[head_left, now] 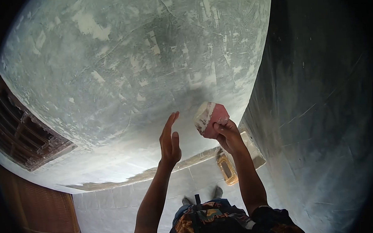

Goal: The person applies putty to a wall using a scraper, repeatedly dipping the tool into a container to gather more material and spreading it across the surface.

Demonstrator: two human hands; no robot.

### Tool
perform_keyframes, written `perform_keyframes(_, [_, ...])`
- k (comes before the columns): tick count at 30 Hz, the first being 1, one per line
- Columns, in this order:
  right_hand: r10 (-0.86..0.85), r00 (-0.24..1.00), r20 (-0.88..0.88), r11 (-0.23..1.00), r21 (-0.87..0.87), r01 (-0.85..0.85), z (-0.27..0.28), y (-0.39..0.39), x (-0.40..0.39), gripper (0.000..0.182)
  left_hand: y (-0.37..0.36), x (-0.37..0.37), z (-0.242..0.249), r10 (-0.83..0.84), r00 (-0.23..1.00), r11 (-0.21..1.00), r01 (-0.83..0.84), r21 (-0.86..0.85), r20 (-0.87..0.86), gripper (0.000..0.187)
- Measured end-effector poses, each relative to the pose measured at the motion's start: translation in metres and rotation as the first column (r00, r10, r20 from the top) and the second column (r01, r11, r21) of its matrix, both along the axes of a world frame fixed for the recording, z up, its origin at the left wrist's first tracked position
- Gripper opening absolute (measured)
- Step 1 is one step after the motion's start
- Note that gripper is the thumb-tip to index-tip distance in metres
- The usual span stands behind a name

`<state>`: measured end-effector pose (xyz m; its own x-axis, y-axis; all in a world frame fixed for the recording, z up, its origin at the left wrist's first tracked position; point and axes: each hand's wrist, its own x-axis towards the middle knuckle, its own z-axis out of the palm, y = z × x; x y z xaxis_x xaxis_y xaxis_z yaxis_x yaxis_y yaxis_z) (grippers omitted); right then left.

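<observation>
My right hand (230, 135) grips a pink flat-sided piece (216, 120), thumb across its near face. Its left and upper part is caked with whitish, putty-like material. Behind it rises a grey-green wall (129, 56) with pale smears and patches. My left hand (169, 143) is raised in front of the same wall, holding nothing. Its fingers stretch upward and its thumb stands apart, to the left of the pink piece.
A dark wall (319, 102) meets the patchy one at a corner on the right. On the floor lie a yellowish rectangular frame-like thing (234, 180) and a pale container (260, 160). A brown slatted opening (24, 127) sits at left, above a brown panel (45, 210).
</observation>
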<state>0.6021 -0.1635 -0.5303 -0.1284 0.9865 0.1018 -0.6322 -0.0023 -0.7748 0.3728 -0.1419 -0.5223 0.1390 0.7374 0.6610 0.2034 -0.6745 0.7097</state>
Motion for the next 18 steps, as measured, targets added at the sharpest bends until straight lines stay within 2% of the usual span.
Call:
perform_keyframes(4, [0.064,0.995,-0.073,0.975,0.219,-0.046,0.029,0.004,-0.033,0.024,-0.003,-0.026,0.042,0.027,1.000,0.974,-0.022,0.225,-0.017,0.057])
perform_keyframes(10, [0.068,0.995,-0.076,0.957,0.286,-0.043,0.083,-0.004,-0.095,0.022,-0.004,-0.078,0.094,0.039,0.999,0.918,-0.048,0.393,0.030,0.056])
perform_keyframes(18, [0.004,1.000,-0.012,0.910,0.414,0.002,0.137,-0.013,-0.149,0.023,-0.007,-0.132,0.159,0.037,0.998,0.848,-0.060,0.526,0.054,0.057])
